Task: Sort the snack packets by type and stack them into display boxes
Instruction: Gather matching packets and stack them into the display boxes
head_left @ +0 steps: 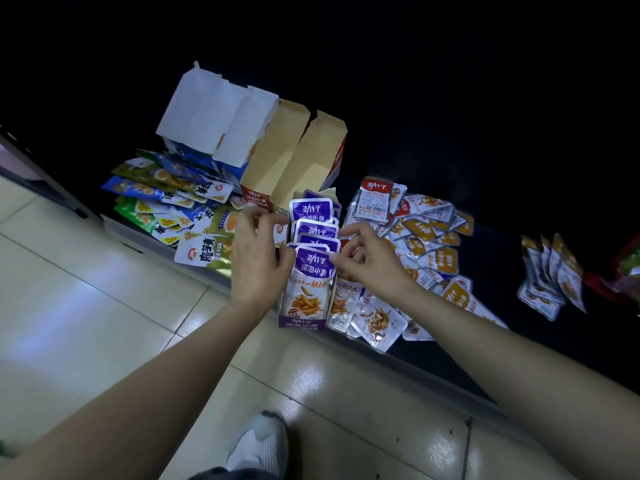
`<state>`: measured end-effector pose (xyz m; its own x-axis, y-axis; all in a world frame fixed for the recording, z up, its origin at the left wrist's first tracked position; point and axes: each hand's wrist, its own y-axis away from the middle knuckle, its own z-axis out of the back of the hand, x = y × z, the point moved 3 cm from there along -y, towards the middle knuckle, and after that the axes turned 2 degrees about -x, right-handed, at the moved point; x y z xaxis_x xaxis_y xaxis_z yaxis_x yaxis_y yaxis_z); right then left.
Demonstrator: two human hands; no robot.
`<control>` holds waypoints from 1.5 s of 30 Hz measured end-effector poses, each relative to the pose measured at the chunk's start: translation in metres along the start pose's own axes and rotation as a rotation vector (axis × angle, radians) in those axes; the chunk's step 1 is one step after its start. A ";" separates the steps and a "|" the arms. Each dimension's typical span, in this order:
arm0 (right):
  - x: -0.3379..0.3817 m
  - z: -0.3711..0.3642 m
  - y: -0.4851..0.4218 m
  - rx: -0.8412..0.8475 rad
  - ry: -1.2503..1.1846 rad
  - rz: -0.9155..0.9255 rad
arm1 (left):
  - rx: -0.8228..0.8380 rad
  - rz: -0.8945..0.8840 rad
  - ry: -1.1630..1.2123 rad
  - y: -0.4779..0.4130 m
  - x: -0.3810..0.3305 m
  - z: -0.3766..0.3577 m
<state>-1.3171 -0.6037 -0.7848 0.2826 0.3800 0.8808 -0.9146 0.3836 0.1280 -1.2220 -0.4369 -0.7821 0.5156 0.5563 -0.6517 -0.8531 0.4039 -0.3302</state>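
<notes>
Your left hand (258, 252) sits against the left side of a row of purple snack packets (313, 261) that stand upright, one behind another, in a low purple display box (302, 323) at the near edge of the dark surface (485, 150). Its fingers are curled and touch the left edge of the front packet; you hold nothing free in it. Your right hand (367, 258) meets the same row from the right, thumb and fingers narrowed to a pinch on the top right corner of the front packet. Just to the right of the box lies a loose heap of orange-labelled packets (426, 244), with a few silver-backed ones turned face down, and a smaller bunch of similar packets (550, 278) lies well apart, farther right. To the left of the box, green and blue packets (166, 202) sprawl in an overlapping pile. Behind the purple row stand two open boxes with tan cardboard interiors (298, 157), and beyond them two white boxes (214, 116) with raised flaps. Below the surface you stand on glossy pale floor tiles (86, 306), one grey shoe (263, 441) showing.
</notes>
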 end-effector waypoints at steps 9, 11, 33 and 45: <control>-0.080 0.067 -0.006 -0.215 0.144 -0.159 | 0.349 -0.480 0.043 -0.014 -0.092 -0.073; -0.104 0.080 0.003 -0.207 0.308 -0.222 | 0.572 -0.422 -0.028 -0.009 -0.092 -0.104; -0.141 0.093 0.006 -0.408 -0.646 -0.821 | 0.794 -0.289 -0.337 0.018 -0.081 -0.164; -0.144 0.102 0.014 -0.554 -0.561 -0.726 | 0.807 -0.311 -0.261 0.024 -0.079 -0.170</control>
<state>-1.4007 -0.7392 -0.8635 0.4034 -0.4800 0.7790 -0.2824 0.7445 0.6050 -1.2964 -0.5950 -0.8549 0.7992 0.4440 -0.4052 -0.4074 0.8957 0.1780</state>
